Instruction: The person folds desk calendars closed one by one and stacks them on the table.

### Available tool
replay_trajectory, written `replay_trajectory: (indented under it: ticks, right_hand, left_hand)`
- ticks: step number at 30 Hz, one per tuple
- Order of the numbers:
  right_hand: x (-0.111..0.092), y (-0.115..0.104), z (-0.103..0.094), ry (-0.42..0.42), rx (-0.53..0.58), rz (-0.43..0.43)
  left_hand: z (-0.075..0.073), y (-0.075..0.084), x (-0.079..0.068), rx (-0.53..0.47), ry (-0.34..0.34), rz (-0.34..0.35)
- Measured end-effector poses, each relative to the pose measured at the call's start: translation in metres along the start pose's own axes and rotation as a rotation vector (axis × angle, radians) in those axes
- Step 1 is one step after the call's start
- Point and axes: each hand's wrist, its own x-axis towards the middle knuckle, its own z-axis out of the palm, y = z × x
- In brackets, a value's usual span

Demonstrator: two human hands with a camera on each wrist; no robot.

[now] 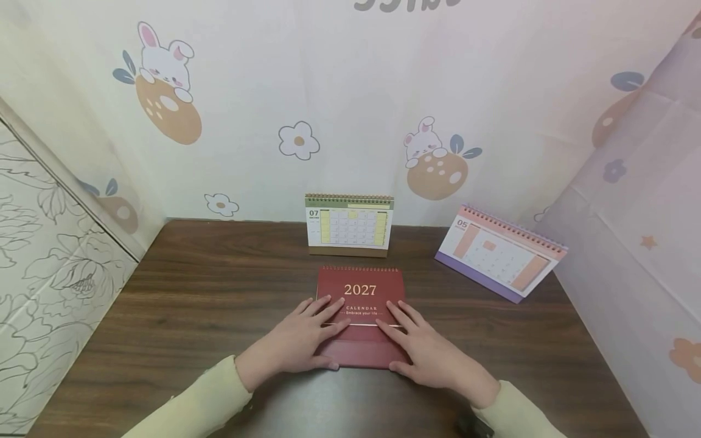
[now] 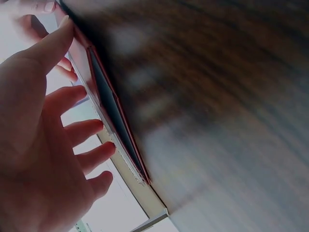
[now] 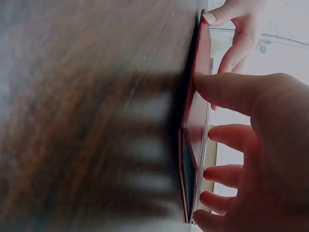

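Pale, softly creased fabric printed with rabbits and orange fruit [image 1: 350, 91] backs a smooth, dark brown wood-grained surface [image 1: 219, 274]. At left stands a white panel with black line-drawn flowers [image 1: 60, 286]. A glossy dark-red rectangular 2027 desk calendar [image 1: 361, 334] lies near the middle of the surface, cover up; the wrist views show its folded stand as a low, hollow wedge. Behind it to the right, a pink-and-purple spiral-bound tent calendar [image 1: 495, 255] stands at an angle; directly behind, a green-and-brown spiral-bound tent calendar [image 1: 349, 222] stands squarely. The left hand [image 1: 298, 340] and right hand [image 1: 429, 353] rest along the red calendar's opposite sides, each grip unclosed, fingers spread apart, thumbs by its front edge. Gold lettering [image 1: 360, 290] marks the cover.
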Motion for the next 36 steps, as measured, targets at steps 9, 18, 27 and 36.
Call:
replay_trajectory:
  ticks: [9,18,27,36]
  right_hand:
    - [0.002,0.001,0.000,0.010,-0.007,-0.028]
    - [0.003,-0.003,-0.002,-0.005,-0.038,-0.030]
    - [0.001,0.000,0.000,0.001,-0.022,-0.028]
    - [0.005,0.005,-0.002,0.142,-0.061,0.036]
  left_hand:
    - [-0.001,0.001,0.004,0.030,-0.007,-0.022]
    - [-0.001,0.006,0.004,0.044,-0.008,-0.047]
    - [-0.003,0.007,0.004,0.027,-0.019,-0.055]
    - [-0.012,-0.004,0.003,-0.027,0.077,-0.075]
